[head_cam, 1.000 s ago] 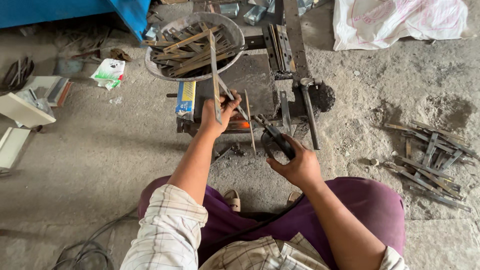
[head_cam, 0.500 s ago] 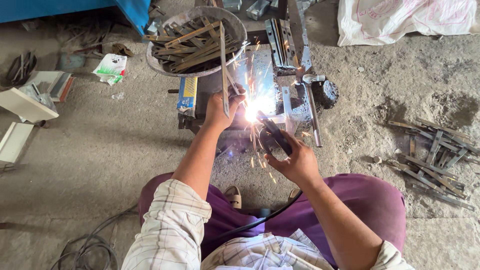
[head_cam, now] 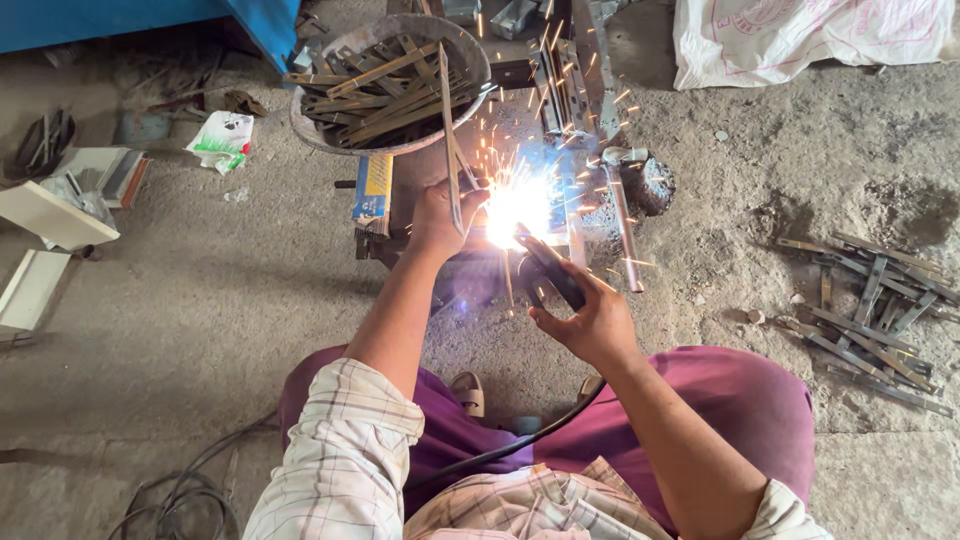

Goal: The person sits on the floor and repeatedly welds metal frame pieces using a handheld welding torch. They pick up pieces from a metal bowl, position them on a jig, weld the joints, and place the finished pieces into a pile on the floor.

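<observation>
Head view, looking down at a person seated on a concrete floor [head_cam: 200, 330], purple-clad legs at the bottom of the frame. Just above the centre, a bright white welding arc [head_cam: 515, 205] throws orange sparks upward and to the right. The left hand [head_cam: 440, 215], left of the glare, is closed around a thin metal strip [head_cam: 450, 130] that stands nearly upright, its top crossing the basin above; the strip's lower end meets the arc just right of the fingers. The right hand [head_cam: 590, 320], lower and right of the arc, is wrapped around a dark electrode holder [head_cam: 550, 275] whose tip points up-left into the light; a black cable [head_cam: 500, 450] trails from it across the lap. In the upper middle, a round metal basin [head_cam: 390, 85] holds many similar strips. A loose heap of metal strips [head_cam: 870, 310] lies at the right edge. A white sack [head_cam: 820, 35] sits in the upper right corner.
</observation>
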